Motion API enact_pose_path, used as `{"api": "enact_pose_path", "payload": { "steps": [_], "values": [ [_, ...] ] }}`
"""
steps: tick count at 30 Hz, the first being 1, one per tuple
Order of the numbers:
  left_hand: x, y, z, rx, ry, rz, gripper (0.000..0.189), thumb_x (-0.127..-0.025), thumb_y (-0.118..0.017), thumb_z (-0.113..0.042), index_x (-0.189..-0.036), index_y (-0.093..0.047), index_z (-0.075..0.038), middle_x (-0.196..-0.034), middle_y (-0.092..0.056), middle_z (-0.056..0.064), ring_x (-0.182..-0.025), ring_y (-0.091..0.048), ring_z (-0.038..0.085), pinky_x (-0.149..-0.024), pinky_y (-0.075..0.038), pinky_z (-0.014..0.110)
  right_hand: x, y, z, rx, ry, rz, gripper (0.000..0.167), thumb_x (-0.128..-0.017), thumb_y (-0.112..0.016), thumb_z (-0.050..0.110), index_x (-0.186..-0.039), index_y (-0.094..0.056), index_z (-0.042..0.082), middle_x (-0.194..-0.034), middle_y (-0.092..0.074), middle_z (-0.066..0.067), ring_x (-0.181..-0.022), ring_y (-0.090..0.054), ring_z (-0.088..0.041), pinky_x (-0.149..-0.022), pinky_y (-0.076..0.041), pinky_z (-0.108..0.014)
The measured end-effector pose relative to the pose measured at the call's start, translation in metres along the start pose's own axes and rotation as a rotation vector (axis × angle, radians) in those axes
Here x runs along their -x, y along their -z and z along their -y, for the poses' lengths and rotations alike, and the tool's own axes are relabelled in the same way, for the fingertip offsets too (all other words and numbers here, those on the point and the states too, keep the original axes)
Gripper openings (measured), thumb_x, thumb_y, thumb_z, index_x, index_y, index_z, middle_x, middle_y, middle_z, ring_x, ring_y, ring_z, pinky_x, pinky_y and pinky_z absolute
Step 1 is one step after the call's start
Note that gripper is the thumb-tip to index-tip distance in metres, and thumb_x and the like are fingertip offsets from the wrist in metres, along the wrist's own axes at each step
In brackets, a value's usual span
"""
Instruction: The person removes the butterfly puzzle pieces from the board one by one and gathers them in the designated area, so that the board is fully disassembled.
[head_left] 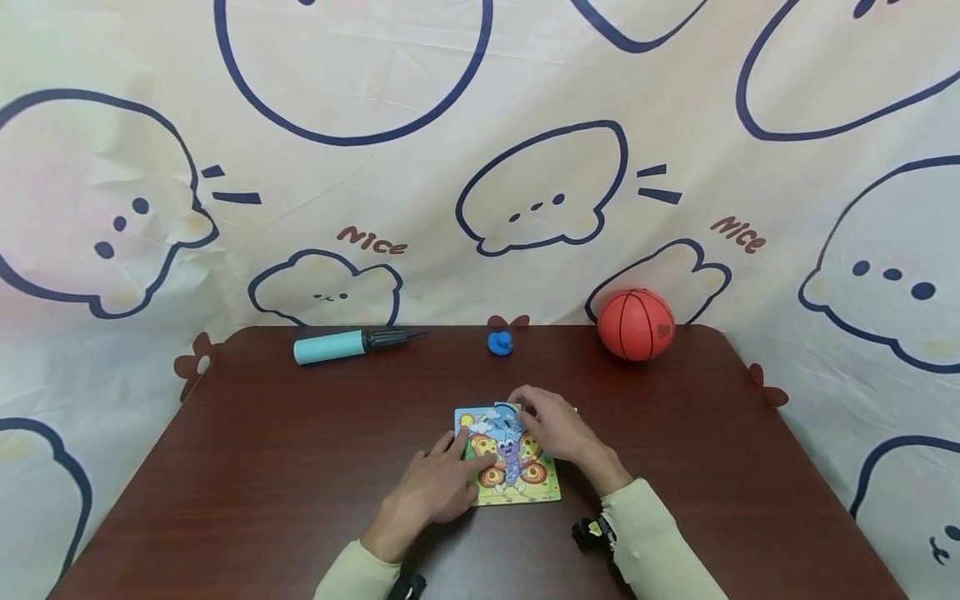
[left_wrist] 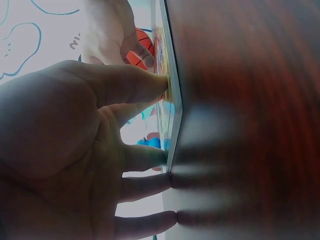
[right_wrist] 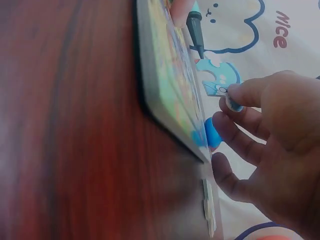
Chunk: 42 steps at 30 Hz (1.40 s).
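I have both bare hands over the middle of the table (head_left: 300, 467), forearms in pale sleeves slanting up from the bottom of the head view. The butterfly puzzle board (head_left: 516, 462) lies flat between them, roughly midway between the table's left and right edges.

The left hand (head_left: 438, 485) sits low, palm down, over the board's left edge. I see its fingers apart and nearly straight, clamped on nothing: the thumb reaches onto the printed face, and in the left wrist view the two lowest fingertips touch the tabletop just outside the board.

The right hand (head_left: 557, 423) arches over the board's far right corner. My right wrist view shows its thumb and a finger pinched together on a blue puzzle piece (right_wrist: 226, 74), the other fingers loosely bent beside them. I can't tell whether the piece touches the board. A small flat stack (right_wrist: 209, 206) lies just off that same corner.

Along the table's far edge I have a light-blue pump (head_left: 332, 346) toward the left corner, a blue duck (head_left: 500, 343) midway, and a red ball (head_left: 636, 325) near the right corner.
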<state>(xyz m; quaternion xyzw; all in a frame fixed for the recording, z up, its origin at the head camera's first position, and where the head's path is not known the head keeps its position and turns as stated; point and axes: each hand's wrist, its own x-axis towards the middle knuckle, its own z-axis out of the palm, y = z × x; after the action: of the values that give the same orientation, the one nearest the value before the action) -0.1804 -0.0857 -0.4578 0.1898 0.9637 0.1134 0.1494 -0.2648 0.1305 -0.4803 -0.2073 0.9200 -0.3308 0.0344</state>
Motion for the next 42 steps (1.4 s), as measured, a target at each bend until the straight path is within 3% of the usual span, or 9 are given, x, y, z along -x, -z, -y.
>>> {"api": "enact_pose_path", "payload": {
  "steps": [6, 12, 17, 23, 28, 35, 42],
  "values": [
    [-0.001, -0.001, 0.002, 0.023, -0.016, -0.024, 0.046, -0.094, -0.055, -0.028, -0.139, -0.052, -0.037, -0.156, -0.031, 0.015, -0.142, -0.032, 0.038, -0.101, -0.035, 0.065, 0.007, 0.009, -0.006, -0.005, -0.009, -0.016, 0.019, -0.095, -0.062, 0.02, -0.113, -0.062, 0.027, -0.09, -0.058, 0.011, -0.083, -0.053, -0.01, -0.075, -0.046, -0.03],
    [-0.002, -0.004, 0.005, 0.065, -0.041, -0.039, 0.045, -0.095, -0.055, -0.027, -0.139, -0.052, -0.037, -0.156, -0.03, 0.014, -0.142, -0.031, 0.039, -0.102, -0.032, 0.067, 0.015, 0.023, -0.016, 0.013, -0.08, -0.043, 0.019, -0.095, -0.063, 0.02, -0.111, -0.063, 0.03, -0.095, -0.061, 0.011, -0.086, -0.054, -0.012, -0.078, -0.048, -0.029],
    [-0.002, -0.004, 0.007, 0.112, -0.054, -0.041, 0.046, -0.093, -0.056, -0.024, -0.138, -0.054, -0.036, -0.157, -0.029, 0.014, -0.142, -0.029, 0.04, -0.101, -0.029, 0.071, 0.022, 0.033, -0.028, -0.016, -0.135, -0.041, 0.02, -0.095, -0.062, 0.019, -0.111, -0.063, 0.03, -0.093, -0.061, 0.007, -0.078, -0.057, -0.013, -0.07, -0.05, -0.028],
    [-0.002, -0.002, 0.009, 0.118, -0.07, -0.06, 0.044, -0.092, -0.059, -0.024, -0.135, -0.057, -0.033, -0.156, -0.031, 0.014, -0.141, -0.031, 0.042, -0.1, -0.029, 0.073, 0.03, 0.042, -0.042, 0.014, -0.125, -0.062, 0.019, -0.094, -0.062, 0.018, -0.111, -0.063, 0.028, -0.086, -0.059, 0.007, -0.079, -0.055, -0.013, -0.073, -0.046, -0.03],
    [-0.001, -0.002, 0.011, 0.141, -0.059, -0.072, 0.046, -0.093, -0.06, -0.029, -0.139, -0.054, -0.03, -0.156, -0.033, 0.013, -0.14, -0.034, 0.041, -0.101, -0.028, 0.074, 0.035, 0.048, -0.051, 0.048, -0.126, -0.086, 0.022, -0.094, -0.063, 0.017, -0.114, -0.062, 0.026, -0.086, -0.058, 0.006, -0.08, -0.054, -0.013, -0.073, -0.045, -0.03],
    [-0.005, -0.001, 0.012, 0.163, -0.028, -0.14, 0.05, -0.093, -0.061, -0.034, -0.141, -0.05, -0.027, -0.153, -0.038, 0.012, -0.137, -0.038, 0.039, -0.1, -0.031, 0.072, 0.042, 0.06, -0.058, 0.039, -0.157, -0.098, 0.021, -0.096, -0.06, 0.016, -0.116, -0.062, 0.023, -0.087, -0.059, 0.003, -0.079, -0.053, -0.015, -0.07, -0.043, -0.031],
    [-0.008, -0.002, 0.008, 0.171, -0.019, -0.149, 0.05, -0.092, -0.062, -0.035, -0.14, -0.052, -0.023, -0.153, -0.038, 0.009, -0.139, -0.036, 0.037, -0.098, -0.034, 0.07, 0.047, 0.067, -0.069, 0.032, -0.197, -0.09, 0.021, -0.097, -0.058, 0.016, -0.116, -0.063, 0.022, -0.093, -0.06, 0.0, -0.083, -0.052, -0.017, -0.07, -0.043, -0.031]
  ]
}}
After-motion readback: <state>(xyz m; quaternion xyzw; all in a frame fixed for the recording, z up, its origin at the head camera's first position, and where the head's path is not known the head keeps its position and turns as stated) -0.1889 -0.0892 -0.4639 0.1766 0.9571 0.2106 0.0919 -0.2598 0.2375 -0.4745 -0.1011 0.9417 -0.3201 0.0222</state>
